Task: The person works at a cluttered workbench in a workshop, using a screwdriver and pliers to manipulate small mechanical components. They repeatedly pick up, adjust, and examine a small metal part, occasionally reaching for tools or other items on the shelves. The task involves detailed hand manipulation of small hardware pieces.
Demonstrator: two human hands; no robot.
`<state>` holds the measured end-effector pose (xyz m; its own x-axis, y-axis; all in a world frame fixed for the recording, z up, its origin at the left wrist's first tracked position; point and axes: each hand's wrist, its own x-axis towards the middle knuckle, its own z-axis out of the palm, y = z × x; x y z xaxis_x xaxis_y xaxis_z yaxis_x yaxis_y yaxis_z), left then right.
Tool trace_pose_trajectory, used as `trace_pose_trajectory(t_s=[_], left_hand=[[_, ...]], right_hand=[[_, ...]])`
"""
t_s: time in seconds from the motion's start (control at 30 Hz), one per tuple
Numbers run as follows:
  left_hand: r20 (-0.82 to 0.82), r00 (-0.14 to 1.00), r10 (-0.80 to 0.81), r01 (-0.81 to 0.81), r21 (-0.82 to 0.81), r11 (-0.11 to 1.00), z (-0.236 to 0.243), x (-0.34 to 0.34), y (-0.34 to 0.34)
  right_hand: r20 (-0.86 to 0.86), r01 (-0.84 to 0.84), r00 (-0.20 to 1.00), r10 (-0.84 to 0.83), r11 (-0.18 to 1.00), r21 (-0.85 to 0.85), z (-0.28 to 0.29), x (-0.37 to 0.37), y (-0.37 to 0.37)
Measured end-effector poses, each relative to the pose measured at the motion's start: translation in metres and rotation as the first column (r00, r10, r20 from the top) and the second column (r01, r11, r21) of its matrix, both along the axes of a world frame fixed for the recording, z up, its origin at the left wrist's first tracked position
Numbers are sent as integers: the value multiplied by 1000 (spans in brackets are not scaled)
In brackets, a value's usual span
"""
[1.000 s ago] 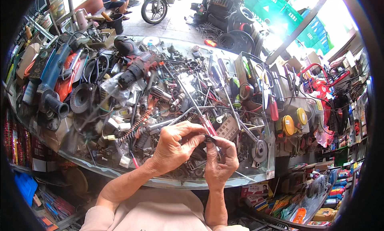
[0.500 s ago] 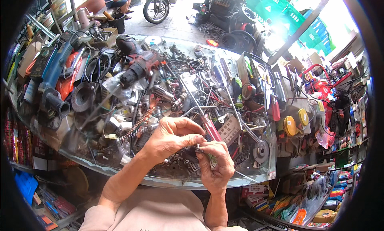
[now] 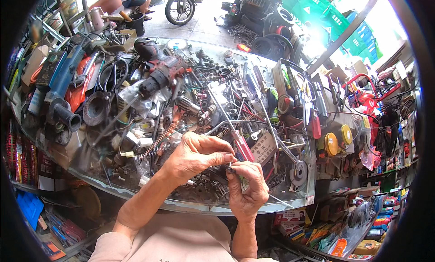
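Observation:
Above the near edge of a cluttered glass tabletop, my left hand and my right hand meet fingertip to fingertip. Between the right thumb and forefinger is a small dark metal part, mostly covered by the fingers; its exact kind cannot be made out. The left thumb and forefinger are pinched together at the top of this part, where a short thin pin-like piece shows. Just beyond the hands lies a red-handled screwdriver, with a pale card bearing printed characters beside it.
A red and black cordless drill lies at the left among springs, bolts and sockets. Further left is a blue angle grinder. Scissors and yellow round tins are at the right. A motorcycle wheel stands beyond the table.
The whole view has shifted slightly. Both hands keep their pinch on the small part, and the fingertips have moved a little; a thin piece now shows between them.

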<state>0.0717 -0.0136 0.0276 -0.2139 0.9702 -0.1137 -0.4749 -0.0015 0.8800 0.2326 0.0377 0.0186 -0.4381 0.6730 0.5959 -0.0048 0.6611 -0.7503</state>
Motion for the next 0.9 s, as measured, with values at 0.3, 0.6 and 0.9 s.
trace_pose_trajectory(t_s=[0.3,0.6,0.9], left_hand=[[-31,999,13,-13,3,1000,6,0,0],[-7,1000,9,-9,-17,1000,5,-1,0],[-8,1000,23,-24,-27,999,3,-1,0]], right_hand=[[-7,37,999,-38,999,-31,0,-1,0],[-9,-20,1000,20,998,-57,-1,1,3],[-3,26,1000,-27,999,-39,-3,1,0]])
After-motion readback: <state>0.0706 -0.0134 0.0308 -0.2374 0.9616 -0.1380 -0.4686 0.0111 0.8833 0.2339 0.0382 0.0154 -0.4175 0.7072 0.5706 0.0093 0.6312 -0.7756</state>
